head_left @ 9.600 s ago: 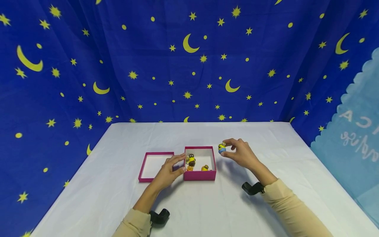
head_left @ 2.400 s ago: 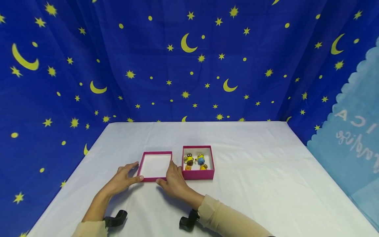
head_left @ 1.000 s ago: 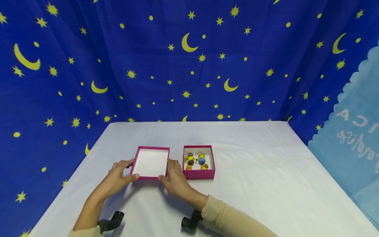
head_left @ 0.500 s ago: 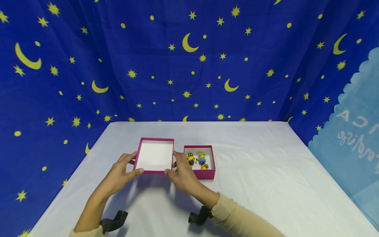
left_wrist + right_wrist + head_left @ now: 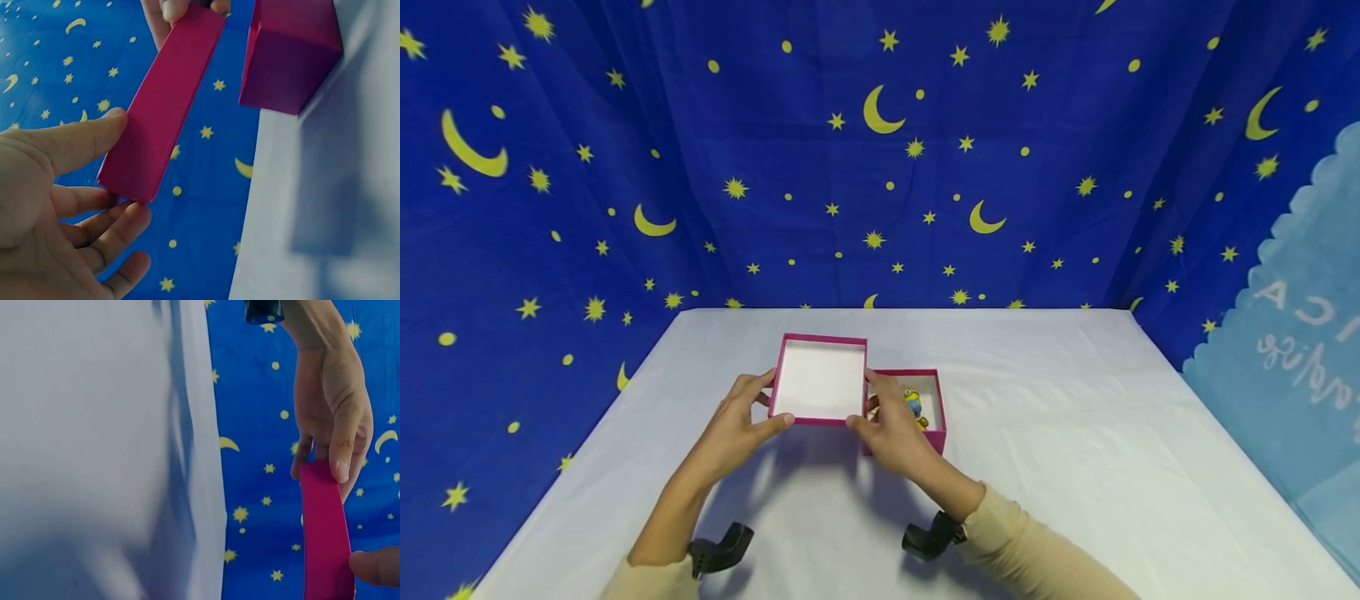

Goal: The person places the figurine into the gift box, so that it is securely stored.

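Both hands hold a square pink box lid (image 5: 822, 379) raised above the table, its white inside facing up toward the head camera. My left hand (image 5: 735, 429) pinches its left side, thumb at the near corner; the left wrist view shows the left thumb on the pink side wall and fingers curled beneath. My right hand (image 5: 895, 429) pinches the right side; only its thumb (image 5: 378, 567) shows in the right wrist view. Behind the right hand stands the pink box (image 5: 934, 442), partly hidden by hand and lid. A yellow-and-blue Minion figure (image 5: 913, 402) shows inside it; other figures are mostly hidden.
A white cloth (image 5: 1060, 417) covers the table. Blue curtains (image 5: 880, 167) with yellow stars and moons hang behind and at the sides. A light-blue scalloped panel (image 5: 1300, 275) hangs at the right. Black wrist cameras (image 5: 722, 547) sit on both wrists.
Earlier the right hand held a Minion figure, which now sits in the box. Both hands have since lifted the lid off the table and moved it right, partly covering the box from view.
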### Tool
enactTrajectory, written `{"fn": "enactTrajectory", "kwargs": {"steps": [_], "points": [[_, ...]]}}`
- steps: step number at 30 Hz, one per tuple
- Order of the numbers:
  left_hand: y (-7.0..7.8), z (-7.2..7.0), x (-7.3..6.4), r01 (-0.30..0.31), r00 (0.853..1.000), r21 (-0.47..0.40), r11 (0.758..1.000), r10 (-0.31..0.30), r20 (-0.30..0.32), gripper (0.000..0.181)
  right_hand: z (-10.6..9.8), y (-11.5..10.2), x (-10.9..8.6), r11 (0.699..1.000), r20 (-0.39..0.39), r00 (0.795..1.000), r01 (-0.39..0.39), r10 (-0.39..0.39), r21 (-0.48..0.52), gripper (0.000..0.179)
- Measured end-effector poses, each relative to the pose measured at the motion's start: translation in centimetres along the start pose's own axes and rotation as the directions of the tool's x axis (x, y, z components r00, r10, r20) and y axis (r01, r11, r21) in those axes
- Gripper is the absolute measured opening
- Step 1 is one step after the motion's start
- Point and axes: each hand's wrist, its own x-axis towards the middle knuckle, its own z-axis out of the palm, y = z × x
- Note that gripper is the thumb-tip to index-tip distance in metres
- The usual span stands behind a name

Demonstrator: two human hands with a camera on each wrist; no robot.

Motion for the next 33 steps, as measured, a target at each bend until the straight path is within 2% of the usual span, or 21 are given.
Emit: {"fn": "enactTrajectory", "kwargs": {"steps": [9,17,24,27,33], "points": [[0.7,2.4,1.1,-0.022,1.0,-0.049,0.999,0.022,-0.012,0.074,-1.8,1.6,0.2,0.998,-0.065,0.997,0.047,-0.045,0.033,0.068],[1.3,4.0,1.8,-0.077,0.997,-0.083,0.994,0.074,-0.038,0.078,-3.4,2.7,0.2,0.999,-0.083,0.996,0.047,-0.046,0.001,0.07],[1.9,5.3,2.6,-0.099,0.994,-0.104,0.99,0.093,-0.062,0.077,-4.3,3.7,0.4,0.993,-0.124,0.985,0.118,-0.116,0.009,0.073],[2.2,5.9,3.0,-0.113,0.992,-0.116,0.987,0.105,-0.067,0.076,-4.8,4.0,0.4,0.995,-0.135,0.986,0.103,-0.1,0.019,0.074],[2.6,6.8,3.4,-0.153,0.986,-0.155,0.976,0.14,-0.092,0.073,-5.7,4.4,0.5,0.999,-0.143,0.99,0.022,-0.015,0.048,0.072]]}}
